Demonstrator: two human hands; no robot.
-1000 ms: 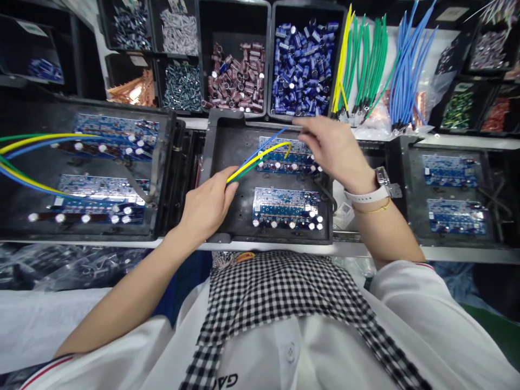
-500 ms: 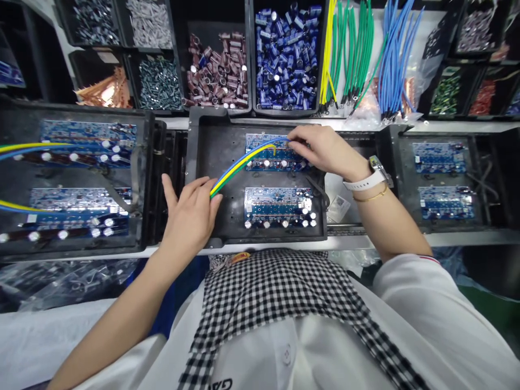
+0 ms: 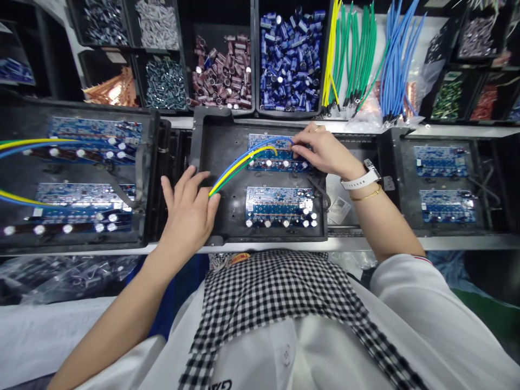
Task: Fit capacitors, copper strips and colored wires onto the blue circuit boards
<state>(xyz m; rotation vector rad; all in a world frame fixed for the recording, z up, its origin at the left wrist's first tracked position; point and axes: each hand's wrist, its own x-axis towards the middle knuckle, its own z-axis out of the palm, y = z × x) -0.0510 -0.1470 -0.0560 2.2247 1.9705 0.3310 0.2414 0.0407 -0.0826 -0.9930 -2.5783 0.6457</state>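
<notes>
A black tray in front of me holds two blue circuit boards, a far one and a near one. My left hand rests on the tray's left part and pinches a bundle of blue, yellow and green wires between thumb and fingers, the other fingers spread. The wires arc right onto the far board. My right hand, with a white watch at the wrist, is pinched on the blue wire's end at that board.
Another tray with boards and wires lies left, a third tray right. Behind stand bins of purple capacitors, blue capacitors, screws and copper parts. Green wires and blue wires hang at the back right.
My right hand came down from above the tray onto the far board with the blue wire's end. My left hand slid a little left and its fingers spread.
</notes>
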